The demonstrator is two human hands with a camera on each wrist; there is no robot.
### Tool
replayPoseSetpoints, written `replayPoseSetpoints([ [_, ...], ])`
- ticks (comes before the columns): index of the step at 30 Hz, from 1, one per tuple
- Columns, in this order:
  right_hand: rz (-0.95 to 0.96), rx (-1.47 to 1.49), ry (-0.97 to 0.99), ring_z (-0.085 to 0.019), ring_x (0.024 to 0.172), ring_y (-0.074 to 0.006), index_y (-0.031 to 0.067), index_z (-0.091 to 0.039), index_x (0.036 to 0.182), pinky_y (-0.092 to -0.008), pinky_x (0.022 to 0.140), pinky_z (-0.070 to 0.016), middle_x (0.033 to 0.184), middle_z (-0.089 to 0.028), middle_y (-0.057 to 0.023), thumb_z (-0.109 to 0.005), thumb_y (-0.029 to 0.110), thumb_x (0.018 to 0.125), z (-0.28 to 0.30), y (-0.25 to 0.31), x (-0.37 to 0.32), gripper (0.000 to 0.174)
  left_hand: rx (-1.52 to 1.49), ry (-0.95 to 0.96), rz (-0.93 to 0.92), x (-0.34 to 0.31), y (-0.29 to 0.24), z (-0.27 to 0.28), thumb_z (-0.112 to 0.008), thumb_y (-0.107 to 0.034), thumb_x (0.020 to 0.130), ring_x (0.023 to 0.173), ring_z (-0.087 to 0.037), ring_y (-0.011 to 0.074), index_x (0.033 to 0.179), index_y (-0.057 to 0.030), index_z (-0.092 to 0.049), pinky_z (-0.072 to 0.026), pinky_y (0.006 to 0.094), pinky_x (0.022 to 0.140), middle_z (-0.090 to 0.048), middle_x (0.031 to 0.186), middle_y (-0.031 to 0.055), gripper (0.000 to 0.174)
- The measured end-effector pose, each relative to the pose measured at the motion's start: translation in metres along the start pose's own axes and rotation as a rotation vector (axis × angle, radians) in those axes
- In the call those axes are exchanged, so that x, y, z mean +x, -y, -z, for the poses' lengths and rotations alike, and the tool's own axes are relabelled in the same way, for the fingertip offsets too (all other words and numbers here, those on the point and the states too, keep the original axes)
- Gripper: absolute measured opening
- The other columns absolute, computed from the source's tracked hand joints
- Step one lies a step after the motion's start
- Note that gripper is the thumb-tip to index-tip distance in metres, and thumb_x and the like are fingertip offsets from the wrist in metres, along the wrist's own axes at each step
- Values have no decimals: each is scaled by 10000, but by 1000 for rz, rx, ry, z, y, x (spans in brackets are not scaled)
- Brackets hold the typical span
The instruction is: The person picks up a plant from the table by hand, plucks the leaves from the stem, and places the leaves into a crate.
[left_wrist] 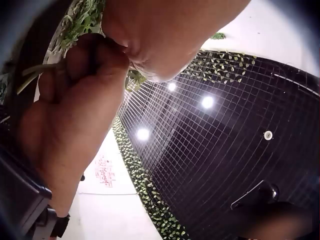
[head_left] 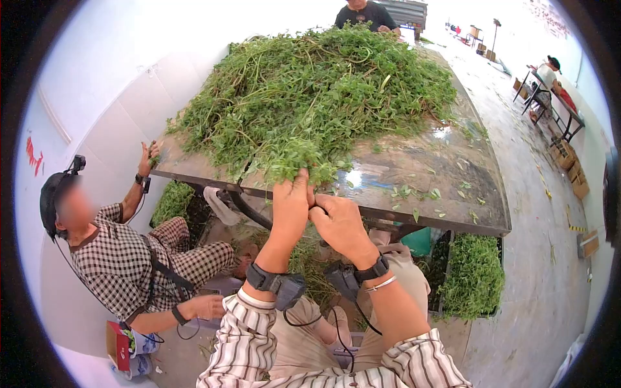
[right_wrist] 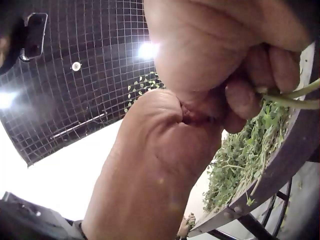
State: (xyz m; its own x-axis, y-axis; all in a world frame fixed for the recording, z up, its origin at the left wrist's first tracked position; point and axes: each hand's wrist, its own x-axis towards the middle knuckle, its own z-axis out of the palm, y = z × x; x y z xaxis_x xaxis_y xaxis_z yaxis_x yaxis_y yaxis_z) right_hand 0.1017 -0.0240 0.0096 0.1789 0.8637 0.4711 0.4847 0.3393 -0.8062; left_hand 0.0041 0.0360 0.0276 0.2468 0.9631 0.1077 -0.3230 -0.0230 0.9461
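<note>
A bunch of leafy green stems (head_left: 294,160) stands up from my left hand (head_left: 293,197), whose fingers grip it at the front edge of the table. Pressed against that hand, my right hand (head_left: 341,222) has its fingers curled, and a couple of cut-looking stem ends (right_wrist: 300,97) stick out between them in the right wrist view. The left wrist view has the two hands touching from below, with pale stems (left_wrist: 36,73) at the right fingers. Where the fingers meet, the stems are hidden. Right behind my hands rises a large heap of the same greens (head_left: 317,90).
The brown table (head_left: 446,187) has loose leaves on its right side. Crates of greens (head_left: 475,275) stand below it. A person in a checkered shirt (head_left: 110,258) sits at my left, one hand at the table edge. Another person (head_left: 369,14) is beyond the heap.
</note>
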Motion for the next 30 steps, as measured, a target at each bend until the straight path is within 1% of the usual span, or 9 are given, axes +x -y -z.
replayPoseSetpoints([
  [3, 29, -160, 15, -578, 661, -380, 3, -598, 757, -433, 593, -455, 710, -588, -212, -522, 139, 747, -3, -6, -2, 156, 352, 37, -130, 1, 6, 4, -503, -195, 929, 455, -406, 217, 671, 0, -465, -353, 343, 478, -437, 529, 73, 326],
  [5, 52, -283, 20, -586, 662, -378, 7, -600, 738, -442, 597, -467, 711, -596, -209, -531, 148, 741, -7, -10, -5, 157, 870, 158, -451, -4, -2, -1, -484, -140, 903, 540, -491, 405, 788, 62, -530, -385, 425, 521, -528, 600, 205, 237],
  [6, 43, -311, 37, -587, 654, -377, 6, -596, 719, -444, 592, -469, 697, -595, -205, -539, 143, 734, -9, -10, -7, 149, 1041, 179, -341, -11, -7, -2, -457, -103, 885, 744, -506, 480, 911, 70, -557, -402, 467, 596, -561, 781, 269, 202],
  [14, 82, -203, -80, -557, 634, -386, 32, -514, 767, -460, 560, -441, 666, -562, -180, -534, 116, 780, -7, -7, -3, 88, 813, -6, -214, -30, 5, 83, -434, -99, 907, 804, -571, 324, 1005, 59, -545, -427, 400, 707, -605, 877, 195, 216],
  [16, 51, -222, -86, -553, 633, -389, 34, -507, 766, -461, 557, -438, 672, -561, -180, -530, 112, 787, -4, -7, -2, 84, 846, -107, -365, -43, 18, 120, -433, -101, 910, 844, -562, 278, 1066, 53, -539, -427, 361, 769, -608, 910, 161, 243],
  [22, 82, -175, -121, -548, 660, -391, 27, -500, 792, -458, 571, -432, 692, -555, -189, -523, 115, 812, 0, -8, -1, 92, 1064, -253, -89, -124, 32, 218, -442, -108, 887, 846, -560, 288, 1042, 66, -541, -421, 364, 747, -599, 940, 184, 253],
  [24, 76, -133, -102, -549, 684, -389, 22, -499, 798, -452, 582, -431, 712, -555, -190, -520, 115, 819, 2, -4, -1, 98, 1269, -384, 341, -154, 30, 248, -473, -158, 873, 760, -570, 314, 1019, 81, -536, -417, 410, 666, -591, 849, 214, 287],
  [26, 65, -125, -96, -547, 689, -390, 19, -502, 803, -452, 584, -430, 721, -556, -192, -519, 114, 820, 2, -4, -1, 98, 1371, -423, 401, -191, 65, 316, -517, -203, 851, 694, -574, 352, 1012, 97, -534, -399, 448, 601, -584, 794, 245, 341],
  [30, 59, -86, -89, -545, 704, -399, 13, -520, 831, -447, 593, -432, 740, -562, -199, -521, 116, 821, 3, -5, -3, 103, 1555, -287, 606, -243, 68, 325, -575, -284, 823, 1015, -521, 416, 1043, 51, -590, -412, 470, 862, -556, 1060, 275, 401],
])
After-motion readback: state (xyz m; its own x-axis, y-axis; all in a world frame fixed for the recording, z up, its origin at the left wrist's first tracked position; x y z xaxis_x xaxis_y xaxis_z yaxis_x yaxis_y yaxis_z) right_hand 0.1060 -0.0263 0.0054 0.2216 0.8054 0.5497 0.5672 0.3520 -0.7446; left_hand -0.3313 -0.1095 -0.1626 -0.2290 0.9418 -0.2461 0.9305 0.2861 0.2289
